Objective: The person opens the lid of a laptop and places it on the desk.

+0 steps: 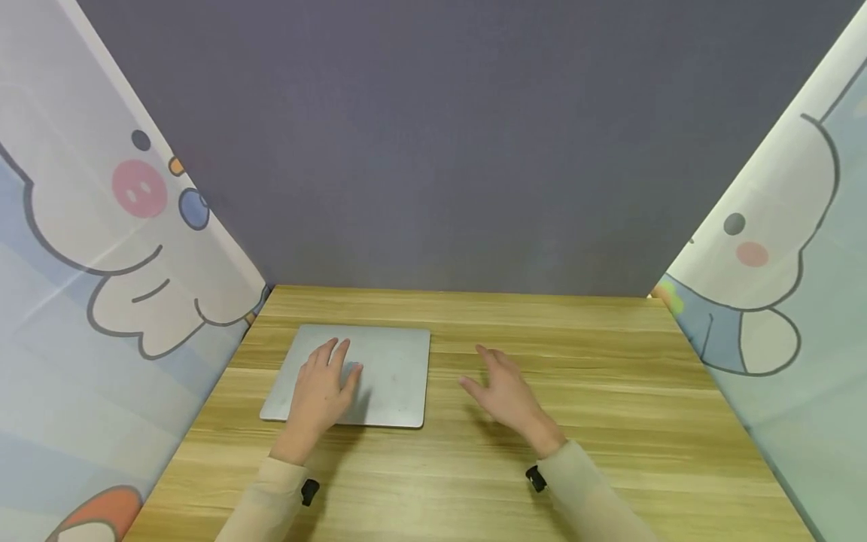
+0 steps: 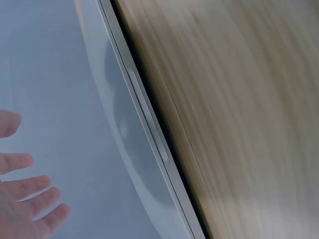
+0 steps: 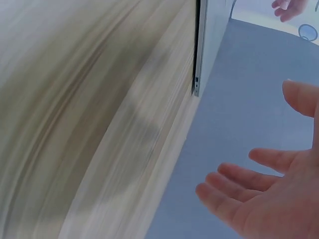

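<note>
A closed silver laptop (image 1: 394, 376) lies flat on the left part of the wooden table. My left hand (image 1: 320, 389) hovers over its left half, fingers spread and holding nothing. In the left wrist view the laptop's front edge (image 2: 130, 82), with a shallow notch, runs diagonally past the fingers. To the right of the laptop, my right hand (image 1: 508, 395) is held above the bare wood, fingers loosely extended, thumb apart. The right wrist view shows that hand's palm (image 3: 284, 209) and the laptop's side edge (image 3: 201, 55) with small ports.
The wooden table (image 1: 576, 361) reaches back to a dark grey panel (image 1: 447, 150). Cartoon-printed sheets stand at the left (image 1: 81, 226) and right (image 1: 779, 226). Each wrist has a small black device, the left one (image 1: 309, 492) and the right one (image 1: 536, 479), at the light sleeves.
</note>
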`<state>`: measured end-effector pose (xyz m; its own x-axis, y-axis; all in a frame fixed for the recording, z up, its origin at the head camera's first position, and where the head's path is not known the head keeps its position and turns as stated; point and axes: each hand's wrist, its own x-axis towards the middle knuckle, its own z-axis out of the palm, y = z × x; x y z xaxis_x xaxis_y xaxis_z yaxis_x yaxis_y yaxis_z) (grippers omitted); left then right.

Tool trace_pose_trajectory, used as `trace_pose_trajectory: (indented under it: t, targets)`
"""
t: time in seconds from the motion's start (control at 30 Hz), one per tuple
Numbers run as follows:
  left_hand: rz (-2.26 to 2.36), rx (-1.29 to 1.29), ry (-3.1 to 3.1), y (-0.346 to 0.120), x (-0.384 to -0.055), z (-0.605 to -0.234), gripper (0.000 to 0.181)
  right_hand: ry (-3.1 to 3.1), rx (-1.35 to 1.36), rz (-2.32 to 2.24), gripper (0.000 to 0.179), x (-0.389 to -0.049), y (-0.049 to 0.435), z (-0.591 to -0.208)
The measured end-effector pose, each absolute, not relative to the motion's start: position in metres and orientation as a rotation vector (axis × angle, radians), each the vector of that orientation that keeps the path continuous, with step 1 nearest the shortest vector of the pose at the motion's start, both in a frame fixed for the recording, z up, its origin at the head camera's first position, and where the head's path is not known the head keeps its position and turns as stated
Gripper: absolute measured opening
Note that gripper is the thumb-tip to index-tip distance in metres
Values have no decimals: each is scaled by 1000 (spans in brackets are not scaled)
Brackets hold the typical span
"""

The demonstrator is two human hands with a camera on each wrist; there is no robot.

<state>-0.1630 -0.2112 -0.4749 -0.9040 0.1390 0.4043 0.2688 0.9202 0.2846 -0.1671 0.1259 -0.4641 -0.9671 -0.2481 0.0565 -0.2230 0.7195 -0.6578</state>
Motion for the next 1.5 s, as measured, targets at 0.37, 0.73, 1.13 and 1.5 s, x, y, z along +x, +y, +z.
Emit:
trace_pose_trajectory:
  t: [0.37, 0.73, 1.13, 1.5]
  targets:
    - [-483, -245, -2717, -244, -174, -473, 55, 2814, -364, -1213, 72, -180, 99, -473]
    - [-524, -157, -2784, -280, -185, -480, 53, 2723, -355, -1297, 72, -185, 79, -485]
    - [-605, 5, -2928, -311, -182, -489, 59, 2627, -387, -1374, 72, -187, 50, -492]
    - [-685, 164, -3054, -317, -184, -495, 67, 2628, -283, -1369, 68, -190, 39, -502]
